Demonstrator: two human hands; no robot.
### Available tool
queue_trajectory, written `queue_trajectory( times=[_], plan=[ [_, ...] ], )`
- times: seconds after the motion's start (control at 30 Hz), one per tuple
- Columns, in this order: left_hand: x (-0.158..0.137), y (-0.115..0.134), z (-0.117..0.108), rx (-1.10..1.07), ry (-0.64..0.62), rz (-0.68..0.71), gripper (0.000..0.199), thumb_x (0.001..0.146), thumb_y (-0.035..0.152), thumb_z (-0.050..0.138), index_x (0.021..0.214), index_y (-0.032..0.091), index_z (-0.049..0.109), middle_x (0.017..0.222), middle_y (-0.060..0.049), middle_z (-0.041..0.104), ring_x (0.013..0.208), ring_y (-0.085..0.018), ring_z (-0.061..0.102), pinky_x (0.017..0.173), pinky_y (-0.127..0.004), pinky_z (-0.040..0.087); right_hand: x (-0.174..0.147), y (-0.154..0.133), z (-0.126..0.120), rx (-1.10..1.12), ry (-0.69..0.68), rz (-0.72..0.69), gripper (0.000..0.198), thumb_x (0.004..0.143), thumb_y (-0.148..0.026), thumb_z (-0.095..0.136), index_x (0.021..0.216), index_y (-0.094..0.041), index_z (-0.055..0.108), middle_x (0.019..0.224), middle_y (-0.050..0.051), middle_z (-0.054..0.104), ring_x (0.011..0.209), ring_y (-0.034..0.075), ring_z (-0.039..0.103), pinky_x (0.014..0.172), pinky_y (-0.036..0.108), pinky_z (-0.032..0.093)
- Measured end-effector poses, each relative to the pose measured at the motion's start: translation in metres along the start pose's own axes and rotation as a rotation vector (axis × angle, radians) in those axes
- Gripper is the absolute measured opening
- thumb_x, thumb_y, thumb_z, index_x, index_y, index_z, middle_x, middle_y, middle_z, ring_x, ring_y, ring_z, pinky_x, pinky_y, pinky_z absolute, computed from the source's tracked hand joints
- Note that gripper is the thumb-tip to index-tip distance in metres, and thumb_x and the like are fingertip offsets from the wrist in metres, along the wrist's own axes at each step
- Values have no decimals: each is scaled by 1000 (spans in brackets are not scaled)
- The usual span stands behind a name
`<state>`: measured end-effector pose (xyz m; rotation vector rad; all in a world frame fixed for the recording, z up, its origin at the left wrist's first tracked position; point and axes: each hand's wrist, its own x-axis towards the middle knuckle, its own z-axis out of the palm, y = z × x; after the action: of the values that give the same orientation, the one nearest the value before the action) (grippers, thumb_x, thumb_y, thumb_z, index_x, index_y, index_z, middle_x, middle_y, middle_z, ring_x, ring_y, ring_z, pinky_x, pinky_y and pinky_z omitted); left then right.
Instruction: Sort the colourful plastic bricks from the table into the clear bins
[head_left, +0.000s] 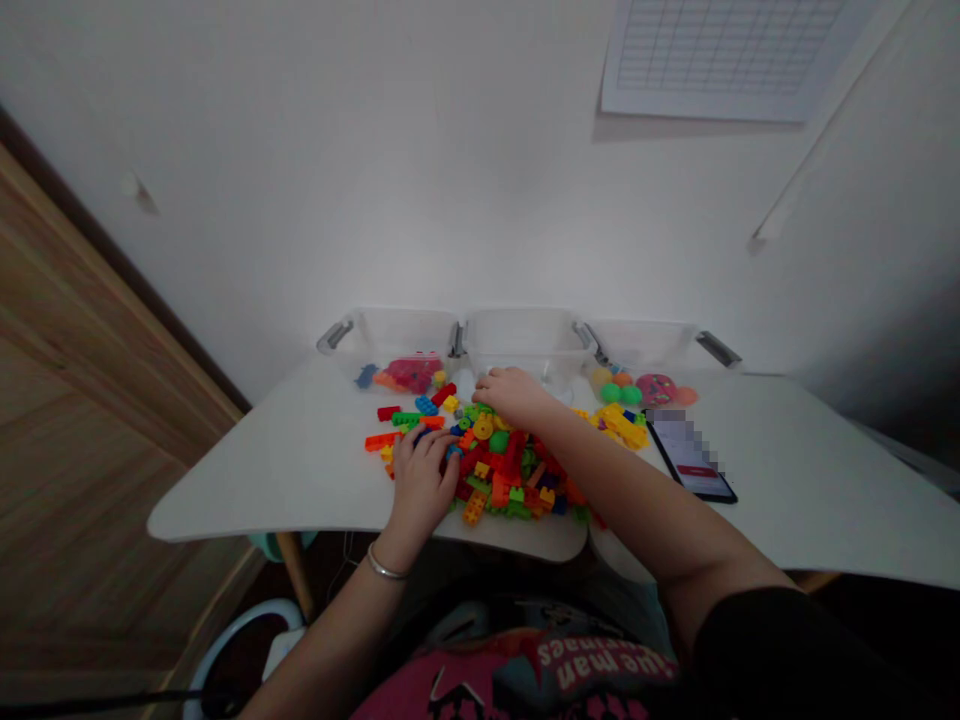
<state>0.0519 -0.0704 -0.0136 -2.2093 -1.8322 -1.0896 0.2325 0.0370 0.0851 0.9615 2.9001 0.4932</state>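
A heap of colourful toy building bricks point(517, 470) lies on the white table in front of me. My left hand point(424, 472) rests on the heap's left side, fingers spread and touching bricks, with no brick seen gripped. Across the back of the heap reaches my right hand point(514, 396), palm down and just in front of the middle clear bin point(525, 330). Its fingers point left, bent and slightly apart; nothing shows in them, though the undersides are hidden. A green ball point(499, 441) and a yellow round piece point(482, 428) sit among the bricks between the hands.
The left clear bin point(405, 330) holds a pink toy point(415, 373) and a blue one. In the right clear bin point(645, 338) are several coloured balls point(621, 394). A phone point(694, 460) lies right of the heap. The wall point(375, 180) stands close behind the bins.
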Motion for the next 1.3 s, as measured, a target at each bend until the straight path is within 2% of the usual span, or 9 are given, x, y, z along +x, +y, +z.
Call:
queue_trajectory(
  times=[0.17, 0.27, 0.4, 0.63, 0.9, 1.03, 1.17, 1.3],
  plan=[
    [0, 0, -1, 3, -8, -13, 25, 92, 28, 51, 107, 22, 69, 120, -5, 70, 128, -33, 43, 111, -59, 32, 10, 0, 0, -77, -71, -69, 22, 92, -19, 55, 108, -20, 71, 111, 11, 71, 109, 25, 58, 79, 31, 47],
    [0, 1, -1, 1, -9, -17, 25, 91, 28, 50, 107, 23, 70, 119, -6, 70, 129, -33, 43, 111, -60, 31, 13, 5, 4, -100, -97, -107, 23, 92, -19, 56, 110, -21, 71, 113, 11, 71, 111, 25, 57, 77, 31, 46],
    [0, 2, -1, -7, -5, -17, 26, 92, 28, 49, 107, 23, 69, 119, -5, 70, 129, -32, 43, 112, -60, 31, 14, 13, 11, -103, -121, -102, 23, 92, -19, 56, 109, -22, 71, 115, 10, 70, 112, 25, 56, 75, 30, 46],
    [0, 1, -1, -16, 5, -15, 25, 92, 30, 49, 106, 24, 69, 119, -5, 70, 129, -32, 44, 112, -58, 31, 4, 19, 15, -79, -33, -81, 20, 92, -20, 55, 106, -22, 70, 106, 9, 72, 108, 23, 57, 73, 29, 46],
    [1, 0, 0, -3, -5, -14, 26, 92, 30, 49, 107, 23, 69, 120, -5, 70, 129, -33, 43, 112, -58, 31, -3, 17, 13, -28, -80, 31, 28, 93, -21, 54, 116, -28, 68, 120, 10, 63, 106, 24, 61, 78, 31, 49],
    [1, 0, 0, 3, -5, -11, 26, 92, 30, 49, 107, 23, 69, 120, -5, 70, 128, -33, 44, 111, -58, 31, -2, 18, 11, -71, -95, 21, 25, 94, -18, 51, 114, -22, 66, 118, 10, 63, 105, 24, 62, 75, 31, 49],
    [1, 0, 0, 5, 1, -4, 26, 92, 29, 49, 107, 22, 69, 120, -6, 70, 129, -33, 43, 111, -58, 31, -8, 20, 5, -87, -46, 18, 25, 95, -15, 47, 115, -19, 62, 115, 11, 64, 105, 24, 61, 72, 30, 48],
    [1, 1, -1, 5, 3, -4, 26, 92, 29, 49, 107, 23, 69, 120, -6, 70, 129, -32, 44, 111, -58, 32, -23, 22, -1, -29, 120, 27, 31, 94, -13, 46, 122, -19, 57, 122, 13, 62, 107, 24, 59, 77, 32, 48]
  ],
)
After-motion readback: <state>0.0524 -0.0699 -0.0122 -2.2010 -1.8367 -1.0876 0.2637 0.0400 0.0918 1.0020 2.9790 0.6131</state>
